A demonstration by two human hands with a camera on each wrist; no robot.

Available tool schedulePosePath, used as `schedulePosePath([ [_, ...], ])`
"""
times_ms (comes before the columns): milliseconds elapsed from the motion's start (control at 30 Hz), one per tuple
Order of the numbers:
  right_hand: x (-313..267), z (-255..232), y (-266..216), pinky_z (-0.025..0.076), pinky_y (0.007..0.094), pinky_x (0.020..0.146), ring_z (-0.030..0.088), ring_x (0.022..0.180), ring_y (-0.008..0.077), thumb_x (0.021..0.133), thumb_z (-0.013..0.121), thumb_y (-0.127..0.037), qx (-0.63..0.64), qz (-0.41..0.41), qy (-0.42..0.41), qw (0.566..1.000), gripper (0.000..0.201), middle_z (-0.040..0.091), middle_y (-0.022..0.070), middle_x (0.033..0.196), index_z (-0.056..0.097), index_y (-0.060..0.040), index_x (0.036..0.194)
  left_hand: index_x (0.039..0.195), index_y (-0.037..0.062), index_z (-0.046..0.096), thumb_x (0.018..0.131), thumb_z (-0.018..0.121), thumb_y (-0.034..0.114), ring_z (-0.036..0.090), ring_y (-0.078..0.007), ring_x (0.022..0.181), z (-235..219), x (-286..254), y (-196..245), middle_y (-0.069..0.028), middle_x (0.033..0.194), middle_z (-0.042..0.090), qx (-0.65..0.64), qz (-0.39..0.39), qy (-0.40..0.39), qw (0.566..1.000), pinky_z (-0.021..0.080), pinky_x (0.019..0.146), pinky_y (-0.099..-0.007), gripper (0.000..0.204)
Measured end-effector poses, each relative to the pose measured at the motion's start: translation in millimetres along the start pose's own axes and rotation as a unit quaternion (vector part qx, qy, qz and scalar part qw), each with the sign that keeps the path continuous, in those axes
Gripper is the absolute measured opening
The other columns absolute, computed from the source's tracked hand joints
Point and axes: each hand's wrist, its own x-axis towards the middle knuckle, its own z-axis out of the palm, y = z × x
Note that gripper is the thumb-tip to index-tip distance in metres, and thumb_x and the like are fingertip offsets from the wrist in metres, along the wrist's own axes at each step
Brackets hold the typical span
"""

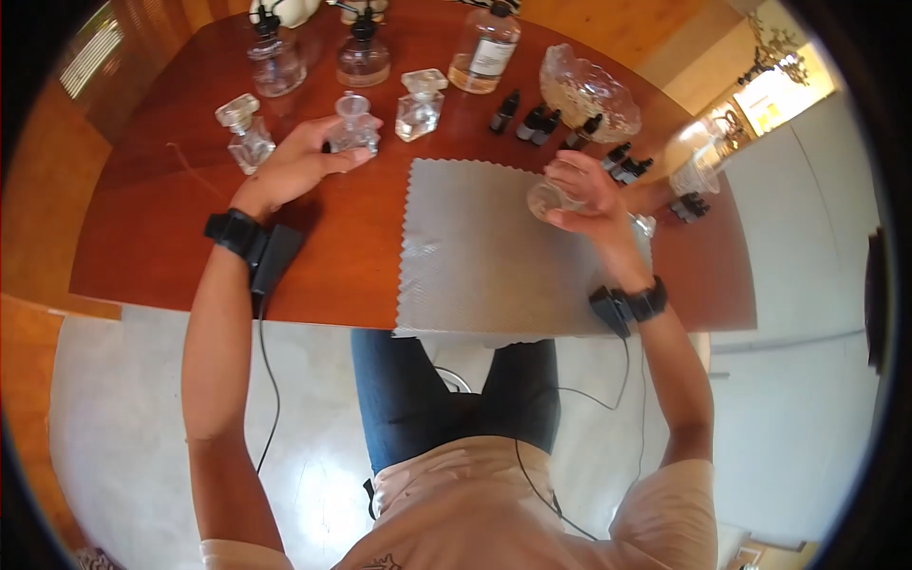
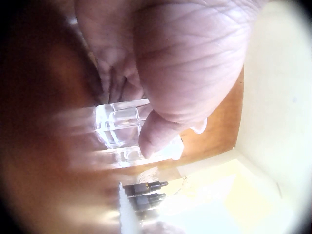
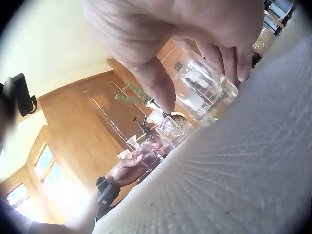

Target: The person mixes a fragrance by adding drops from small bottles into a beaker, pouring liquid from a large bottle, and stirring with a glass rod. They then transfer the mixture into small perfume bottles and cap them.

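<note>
My left hand (image 1: 293, 173) grips a small clear glass bottle (image 1: 357, 138) on the wooden table, left of the grey mat. A clear funnel (image 1: 353, 103) with a flared mouth sits in the bottle's top. In the left wrist view the thumb lies along the faceted glass bottle (image 2: 117, 126). Over the right part of the mat, my right hand (image 1: 597, 195) holds a small glass beaker (image 1: 544, 201). The right wrist view shows a 100ml mark on that beaker (image 3: 192, 90), its base close to the mat, with some liquid low inside.
Two stoppered glass bottles, one left (image 1: 251, 142) and one right (image 1: 420, 109), flank the held bottle. Behind stand pump bottles (image 1: 363, 68) and a labelled bottle (image 1: 486, 57). Several dark dropper bottles (image 1: 534, 123) and a glass bowl (image 1: 591, 90) stand beyond the grey mat (image 1: 484, 256).
</note>
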Motion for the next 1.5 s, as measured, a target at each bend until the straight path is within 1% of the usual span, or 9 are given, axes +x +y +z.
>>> schedulePosePath([
  [333,-31.2,11.8,-61.6,0.047,0.035,0.097,0.061,0.115,0.0206,0.082,0.07,0.002,-0.258,-0.163,0.209,0.929,0.048,0.066,0.0073,0.129,0.064,-0.0056,0.129,0.141,0.0047,0.058,0.097,0.07,0.023,0.061,-0.0163,0.12,1.3,-0.6,3.8,-0.0065,0.127,0.067,0.015,-0.016,0.005,1.0,0.043,0.109,-0.0322,0.049],
  [533,-13.5,54.8,-98.3,0.052,0.0339,0.086,0.066,0.088,0.0211,0.083,0.069,0.0,-0.216,-0.157,0.013,0.964,0.044,0.072,0.0096,0.104,0.065,-0.0054,0.127,0.14,0.0043,0.057,0.097,0.069,0.017,0.06,-0.0172,0.122,0.8,-0.3,5.0,-0.0068,0.128,0.067,0.003,-0.02,-0.001,1.0,0.042,0.111,-0.0326,0.046],
  [733,64.4,116.9,-115.6,0.053,0.0486,0.074,0.068,0.086,0.0381,0.087,0.066,-0.014,-0.226,-0.129,-0.145,0.955,0.047,0.072,0.0146,0.102,0.058,-0.0076,0.133,0.139,0.0041,0.06,0.097,0.071,0.021,0.059,-0.0156,0.117,1.3,1.3,-3.5,-0.0069,0.126,0.068,-0.005,0.026,0.009,1.0,0.043,0.105,-0.0315,0.047],
  [833,106.3,147.0,-97.7,0.054,0.043,0.075,0.068,0.081,0.0361,0.089,0.068,-0.015,-0.317,-0.308,-0.033,0.897,0.051,0.071,0.0202,0.096,0.058,-0.0063,0.138,0.134,0.0038,0.062,0.097,0.071,0.02,0.058,-0.0143,0.115,3.3,-0.1,1.6,-0.0047,0.123,0.068,-0.007,0.018,0.01,1.0,0.044,0.103,-0.032,0.041],
  [967,137.4,156.8,-117.6,0.054,0.0494,0.08,0.068,0.097,0.0446,0.087,0.07,-0.016,-0.369,-0.143,-0.172,0.902,0.033,0.071,0.0227,0.101,0.068,-0.0015,0.117,0.129,0.003,0.064,0.097,0.072,0.019,0.059,-0.0138,0.113,3.9,-0.9,4.9,-0.0039,0.121,0.068,-0.03,-0.01,0.015,0.999,0.045,0.102,-0.032,0.037],
  [1133,147.3,163.4,-116.6,0.054,0.0478,0.076,0.069,0.087,0.0427,0.086,0.071,-0.014,-0.314,-0.194,-0.136,0.919,0.019,0.072,0.0199,0.09,0.069,0.001,0.098,0.131,0.0032,0.063,0.097,0.072,0.017,0.06,-0.0142,0.112,-0.3,0.5,-1.5,-0.0037,0.121,0.068,0.004,-0.014,0.003,1.0,0.045,0.102,-0.0313,0.038],
  [1267,124.8,113.7,-122.3,0.052,0.0357,0.065,0.068,0.069,0.0264,0.085,0.076,-0.013,-0.268,-0.274,-0.039,0.923,0.022,0.071,0.0155,0.081,0.069,0.0001,0.101,0.137,0.0047,0.061,0.098,0.069,0.012,0.06,-0.0139,0.115,8.7,1.3,-3.9,-0.0018,0.125,0.067,-0.078,0.023,0.014,0.997,0.046,0.104,-0.0308,0.04],
  [1367,85.7,33.3,-119.3,0.051,0.0317,0.065,0.066,0.072,0.0148,0.086,0.077,-0.013,-0.244,-0.241,0.078,0.936,0.024,0.072,0.0101,0.081,0.07,-0.0001,0.105,0.137,0.0029,0.06,0.096,0.07,0.01,0.06,-0.0136,0.116,6.2,3.1,-0.9,-0.0029,0.125,0.067,-0.033,0.017,0.014,0.999,0.045,0.105,-0.0307,0.043],
  [1500,38.6,-117.6,-99.0,0.057,0.0318,0.072,0.072,0.081,0.016,0.084,0.074,-0.006,-0.345,-0.111,0.224,0.905,0.016,0.077,0.0099,0.088,0.072,0.0043,0.096,0.138,-0.0001,0.057,0.096,0.068,0.013,0.06,-0.0144,0.115,2.5,2.7,-2.1,-0.007,0.123,0.066,-0.065,0.004,-0.001,0.998,0.046,0.101,-0.0295,0.045],
])
